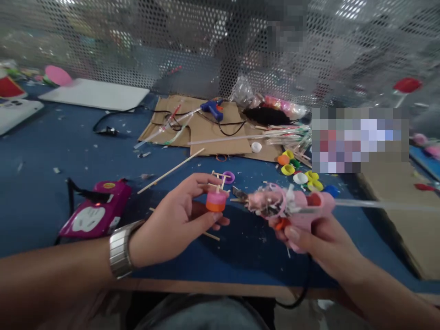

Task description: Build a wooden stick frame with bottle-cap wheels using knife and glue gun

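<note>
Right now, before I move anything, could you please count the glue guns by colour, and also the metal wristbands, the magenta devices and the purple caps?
Pink glue gun: 1
Blue glue gun: 1
Metal wristband: 1
Magenta device: 1
Purple cap: 1
Total: 5

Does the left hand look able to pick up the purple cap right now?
Probably not easily: the left hand already holds a pink cap and an orange cap, and the thin sticks above them partly cross in front of the purple cap.
</note>
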